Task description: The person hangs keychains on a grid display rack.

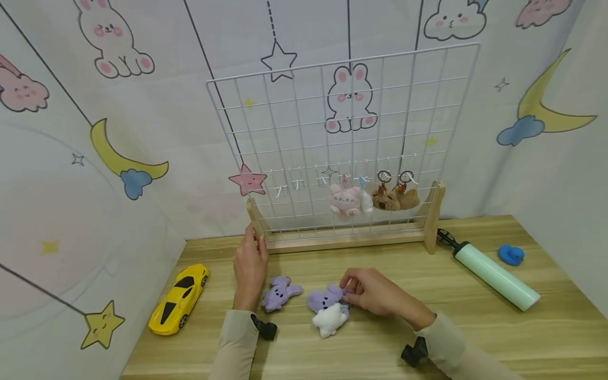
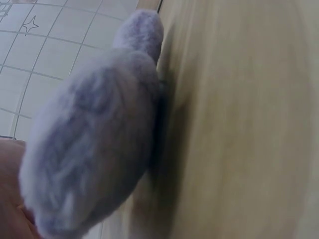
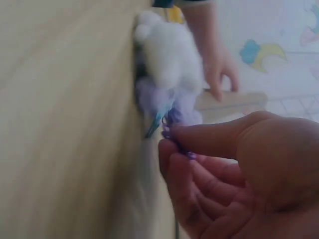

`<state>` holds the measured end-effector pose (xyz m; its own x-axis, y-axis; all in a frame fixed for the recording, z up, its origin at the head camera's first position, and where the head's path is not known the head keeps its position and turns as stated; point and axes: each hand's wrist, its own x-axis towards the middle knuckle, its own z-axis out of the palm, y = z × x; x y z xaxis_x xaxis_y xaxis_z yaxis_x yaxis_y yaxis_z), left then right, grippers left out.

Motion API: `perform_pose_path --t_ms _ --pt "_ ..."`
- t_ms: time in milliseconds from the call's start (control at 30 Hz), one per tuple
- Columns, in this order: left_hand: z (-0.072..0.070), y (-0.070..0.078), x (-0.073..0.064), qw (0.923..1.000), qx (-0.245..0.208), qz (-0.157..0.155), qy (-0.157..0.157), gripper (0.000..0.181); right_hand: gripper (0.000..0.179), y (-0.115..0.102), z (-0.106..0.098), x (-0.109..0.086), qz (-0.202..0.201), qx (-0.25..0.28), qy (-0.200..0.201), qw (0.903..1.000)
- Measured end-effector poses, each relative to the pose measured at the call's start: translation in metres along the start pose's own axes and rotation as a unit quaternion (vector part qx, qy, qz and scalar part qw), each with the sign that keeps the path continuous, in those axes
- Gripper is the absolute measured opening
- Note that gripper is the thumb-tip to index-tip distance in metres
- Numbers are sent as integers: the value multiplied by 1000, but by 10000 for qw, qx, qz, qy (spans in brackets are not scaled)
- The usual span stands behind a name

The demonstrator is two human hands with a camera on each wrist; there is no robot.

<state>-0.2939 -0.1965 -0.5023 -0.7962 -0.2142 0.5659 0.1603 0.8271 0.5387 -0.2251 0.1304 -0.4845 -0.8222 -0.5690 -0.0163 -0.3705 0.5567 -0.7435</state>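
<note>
My right hand (image 1: 375, 290) pinches the purple strap (image 3: 187, 149) of a purple plush keychain (image 1: 323, 298) between thumb and forefinger. A white plush keychain (image 1: 330, 320) with a blue strap (image 3: 158, 122) lies against it, in front. To their left, another purple plush keychain (image 1: 280, 293) rests on the table, beside my left forearm; its fur fills much of the left wrist view. My left hand (image 1: 250, 264) holds the left wooden foot (image 1: 256, 216) of a white wire grid rack (image 1: 304, 132), thumb on the near side.
Pink, white and brown plush keychains (image 1: 345, 200) hang on the rack's right half; several bare hooks (image 1: 297, 183) are at its left. A yellow toy car (image 1: 179, 301) stands at the table's left. A mint-green pump (image 1: 496, 274) and a blue rubber duck (image 1: 511, 255) lie at the right.
</note>
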Motion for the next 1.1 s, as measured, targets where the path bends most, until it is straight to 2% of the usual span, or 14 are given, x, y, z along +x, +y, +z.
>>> perform_pose_path --t_ms 267,433,667,800,867,967,1100 --pt "3 -1 1 9998 43 60 158 37 15 -4 -29 2 -506 684 760 9935" --pt "1 0 1 9999 50 10 132 37 17 -7 -30 4 -572 764 747 9926" --pt "0 1 1 10000 25 46 82 38 19 -13 -28 4 -875 875 711 9898" --pt "0 0 1 10000 28 50 65 37 20 -18 -29 2 -845 994 751 9886" --pt "0 0 0 10000 12 44 60 36 18 -18 -32 1 -740 922 793 9898" --pt "0 1 0 10000 6 26 46 36 17 -13 -37 0 -594 545 855 9931" --pt "-1 2 -1 10000 7 -3 22 37 15 1 -45 -1 -434 -33 712 9965"
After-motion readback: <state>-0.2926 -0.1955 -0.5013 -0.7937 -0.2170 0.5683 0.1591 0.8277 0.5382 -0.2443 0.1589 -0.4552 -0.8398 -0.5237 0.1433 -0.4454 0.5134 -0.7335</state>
